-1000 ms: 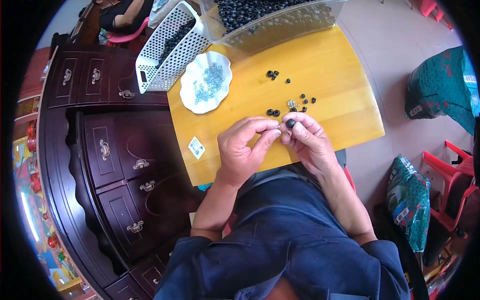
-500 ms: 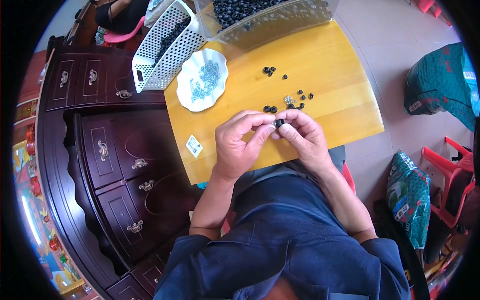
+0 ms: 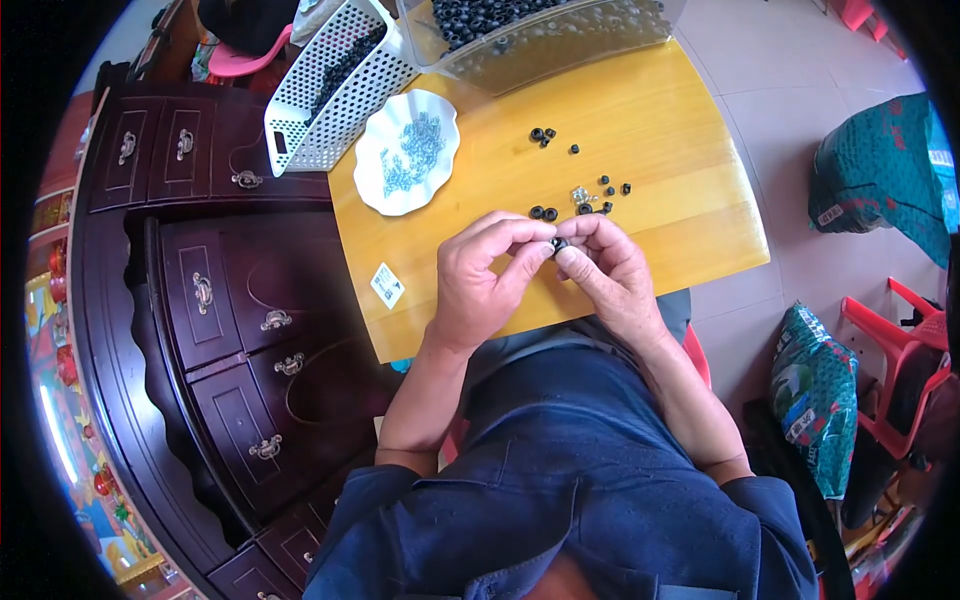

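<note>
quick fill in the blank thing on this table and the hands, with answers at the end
Between the left hand and right hand is a small round part coloured ____.
The wavy-rimmed plate is coloured ____.
In the picture, the perforated basket stands to the ____ of the clear plastic bin.

Missing words: black; white; left.

Black piece [image 3: 560, 243] partly hidden.

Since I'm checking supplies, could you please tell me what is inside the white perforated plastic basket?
Small black pieces lie heaped inside the white perforated plastic basket. Its right-hand wall partly hides them; the bottom, covered beneath them, cannot be seen.
</note>
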`<state>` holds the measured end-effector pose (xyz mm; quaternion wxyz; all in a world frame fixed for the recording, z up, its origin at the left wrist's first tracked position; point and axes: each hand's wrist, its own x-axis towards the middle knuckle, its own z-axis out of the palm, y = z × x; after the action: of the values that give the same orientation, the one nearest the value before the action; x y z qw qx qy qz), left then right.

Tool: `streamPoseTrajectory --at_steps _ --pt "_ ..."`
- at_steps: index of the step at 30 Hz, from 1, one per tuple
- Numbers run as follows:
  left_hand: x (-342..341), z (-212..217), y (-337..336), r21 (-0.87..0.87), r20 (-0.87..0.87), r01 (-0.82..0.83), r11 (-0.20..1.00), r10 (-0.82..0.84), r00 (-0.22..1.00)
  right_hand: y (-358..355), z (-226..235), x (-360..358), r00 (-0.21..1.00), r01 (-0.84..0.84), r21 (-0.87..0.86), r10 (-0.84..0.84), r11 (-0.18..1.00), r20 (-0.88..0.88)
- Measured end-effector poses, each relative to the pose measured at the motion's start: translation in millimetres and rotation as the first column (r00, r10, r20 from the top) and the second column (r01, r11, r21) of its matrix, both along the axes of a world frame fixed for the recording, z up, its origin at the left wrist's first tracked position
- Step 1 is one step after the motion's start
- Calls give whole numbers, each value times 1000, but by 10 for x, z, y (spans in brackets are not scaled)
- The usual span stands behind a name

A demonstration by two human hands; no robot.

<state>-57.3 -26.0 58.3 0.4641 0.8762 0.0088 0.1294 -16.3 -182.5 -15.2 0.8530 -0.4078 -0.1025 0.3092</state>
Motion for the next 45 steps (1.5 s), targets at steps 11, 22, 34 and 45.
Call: streamPoseTrajectory --at_steps 11,22,34,45 --pt "6 -28 0 -21 -40 36 999 -37 999 1 -30 13 1000 3 -84 -3 996 0" --pt "-26 -131 -19 3 60 26 1000 -26 998 -28 -15 42 983 -43 33 48 999 -178" --pt "2 -146 -39 128 161 61 990 -82 984 -50 -51 67 969 -39 116 66 992 -238" --pt "-84 -272 -19 -285 -2 13 958 -14 1000 -66 -25 65 957 -91 145 127 985 -260"
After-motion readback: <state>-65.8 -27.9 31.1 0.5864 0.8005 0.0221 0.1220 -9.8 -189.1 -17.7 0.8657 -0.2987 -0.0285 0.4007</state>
